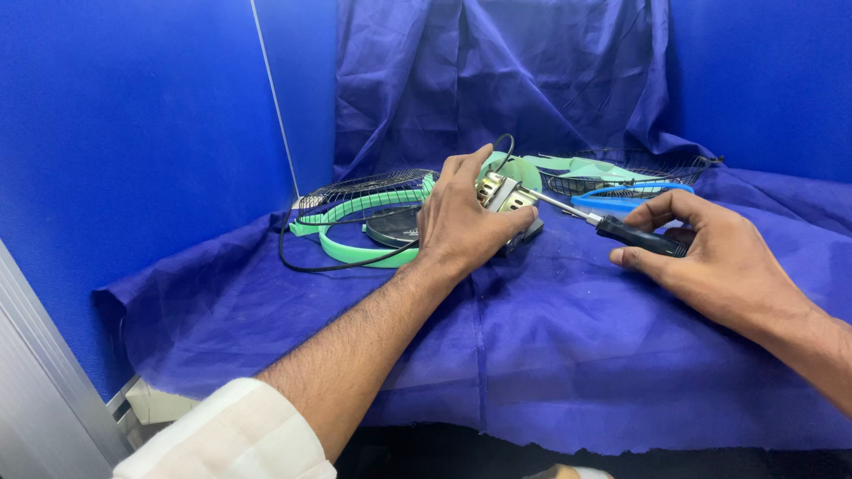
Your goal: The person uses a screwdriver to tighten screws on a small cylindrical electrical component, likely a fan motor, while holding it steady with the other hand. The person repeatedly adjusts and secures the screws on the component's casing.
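My left hand [463,222] grips a small metal fan motor [502,192] that rests on the blue cloth. My right hand [710,257] holds a screwdriver [621,231] by its black handle. Its metal shaft points left and its tip touches the motor's right side. A green fan body [519,168] shows just behind the motor, partly hidden by my left hand.
A wire fan guard with a green ring [364,208] and a black cord [302,262] lie to the left of the motor. A second wire guard [626,173] with green and blue blades sits at the back right. Blue cloth [532,355] covers the table; blue panels enclose it.
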